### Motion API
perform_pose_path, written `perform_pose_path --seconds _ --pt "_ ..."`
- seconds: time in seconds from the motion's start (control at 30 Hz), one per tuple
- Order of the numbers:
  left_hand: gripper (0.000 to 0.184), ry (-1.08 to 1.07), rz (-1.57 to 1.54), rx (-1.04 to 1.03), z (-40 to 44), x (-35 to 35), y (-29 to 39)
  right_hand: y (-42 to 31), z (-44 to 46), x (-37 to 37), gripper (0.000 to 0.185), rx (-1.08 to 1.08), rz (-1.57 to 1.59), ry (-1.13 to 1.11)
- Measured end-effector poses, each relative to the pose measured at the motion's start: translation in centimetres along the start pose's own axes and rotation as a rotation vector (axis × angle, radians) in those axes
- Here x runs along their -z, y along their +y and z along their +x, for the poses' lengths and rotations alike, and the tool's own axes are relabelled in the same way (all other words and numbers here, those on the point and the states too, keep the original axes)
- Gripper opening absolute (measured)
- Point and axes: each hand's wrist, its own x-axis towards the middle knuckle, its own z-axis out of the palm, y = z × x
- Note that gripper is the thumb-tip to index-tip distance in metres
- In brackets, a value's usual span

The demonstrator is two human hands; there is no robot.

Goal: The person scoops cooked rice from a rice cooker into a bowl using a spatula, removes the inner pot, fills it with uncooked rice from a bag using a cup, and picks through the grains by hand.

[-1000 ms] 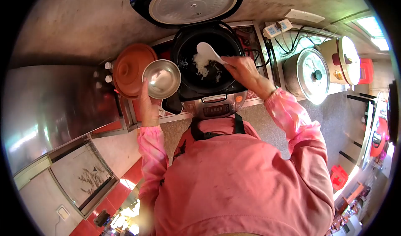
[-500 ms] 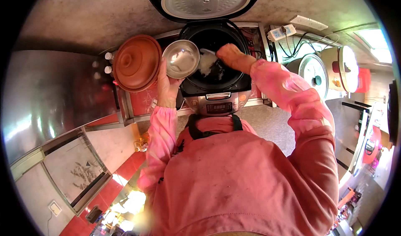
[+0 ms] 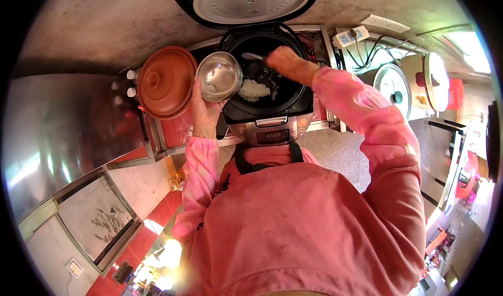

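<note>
My left hand point(image 3: 205, 115) grips a shiny metal bowl point(image 3: 219, 77) by its side, tilted at the left rim of the rice cooker point(image 3: 273, 134). Closed round a handle, my right hand point(image 3: 286, 64) is over the cooker's dark inner pot point(image 3: 272, 106). The light-coloured head of a spoon point(image 3: 253, 56) sticks out to the left of that hand; its handle is mostly hidden. A clump of white rice point(image 3: 254, 90) lies at the near left of the pot, with loose grains beside it. The cooker's lid point(image 3: 251, 1) stands raised at the back.
Left of the bowl is a brown clay pot lid point(image 3: 166, 82), with small white-capped bottles behind it. To the right stand a glass-lidded pot point(image 3: 392, 90) and a cream-coloured cooker point(image 3: 419, 81). A power strip point(image 3: 351, 36) with dark cables lies behind them.
The spoon has moved from beside the rice toward the back of the pot, so more of the clump shows. My left hand still holds the bowl at the pot's left rim.
</note>
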Motion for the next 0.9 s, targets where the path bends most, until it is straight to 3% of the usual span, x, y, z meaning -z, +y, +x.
perform_pose_path --seconds 0.1,0.17,0.2,0.3,0.37,0.4,0.5,0.67,0.77,0.8,0.83,0.9 --pt "0.067 0.035 -0.002 -0.012 -0.1 -0.1 0.0 -3.4 -1.5 -2.9 0.009 0.204 0.141 0.248" --pt "0.068 0.037 -0.006 -0.004 -0.1 0.0 0.0 -5.6 -3.0 -5.3 0.009 0.249 -0.025 0.154" --pt "0.068 0.035 -0.008 -0.002 0.0 0.0 0.0 -5.8 -2.4 -1.0 0.010 0.170 0.029 -0.309" --pt "0.067 0.045 0.012 0.009 0.0 0.1 0.1 -0.7 -3.0 -0.3 0.012 0.233 -0.094 0.119" --pt "0.065 0.030 0.001 0.010 0.1 0.4 -0.1 1.9 -3.2 3.9 0.016 0.319 -0.398 0.485" --pt "0.064 0.021 -0.002 0.008 0.2 0.5 0.0 2.1 -1.4 1.4 0.017 0.119 -0.242 -0.034" --pt "0.061 -0.010 0.018 -0.004 0.0 0.4 0.0 -0.9 0.3 3.4 0.014 -0.031 0.022 -0.377" --pt "0.058 0.014 0.028 -0.047 -0.4 0.1 -0.2 -4.2 -2.5 1.1 0.009 0.086 0.205 -0.220" --pt "0.057 -0.006 0.047 -0.060 -0.3 0.3 -0.2 -2.6 -1.3 4.0 0.017 0.021 0.001 -0.442" --pt "0.057 -0.013 0.060 -0.064 -0.3 0.4 -0.3 -0.7 -2.2 2.6 0.018 0.107 -0.025 -0.064" --pt "0.056 -0.018 0.055 -0.063 -0.2 0.6 -0.4 0.4 -2.0 4.1 0.015 0.147 -0.048 0.000" --pt "0.056 -0.033 0.048 -0.063 0.0 0.8 -0.6 0.8 -0.6 4.4 0.015 0.099 -0.085 -0.166"
